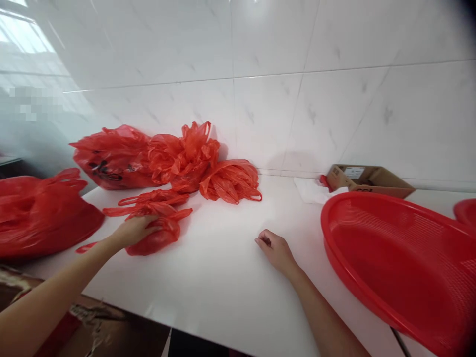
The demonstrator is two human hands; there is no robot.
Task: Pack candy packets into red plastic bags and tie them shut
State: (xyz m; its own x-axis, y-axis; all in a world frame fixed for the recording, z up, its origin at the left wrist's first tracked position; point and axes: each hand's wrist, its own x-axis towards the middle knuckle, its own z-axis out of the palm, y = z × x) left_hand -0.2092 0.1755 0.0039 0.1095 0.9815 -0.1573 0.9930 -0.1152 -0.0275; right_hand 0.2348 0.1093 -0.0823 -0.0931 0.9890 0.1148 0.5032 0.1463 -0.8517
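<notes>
My left hand rests on a small crumpled red plastic bag on the white countertop, fingers curled over it. My right hand lies loosely curled on the bare counter, holding nothing, between the bag and a big red mesh basket. Behind my left hand lies a heap of red plastic bags against the tiled wall.
A large filled red bag sits at the counter's left end. A cardboard box and white paper stand near the wall behind the basket. Another red rim shows at the far right. The counter's front edge is close to me.
</notes>
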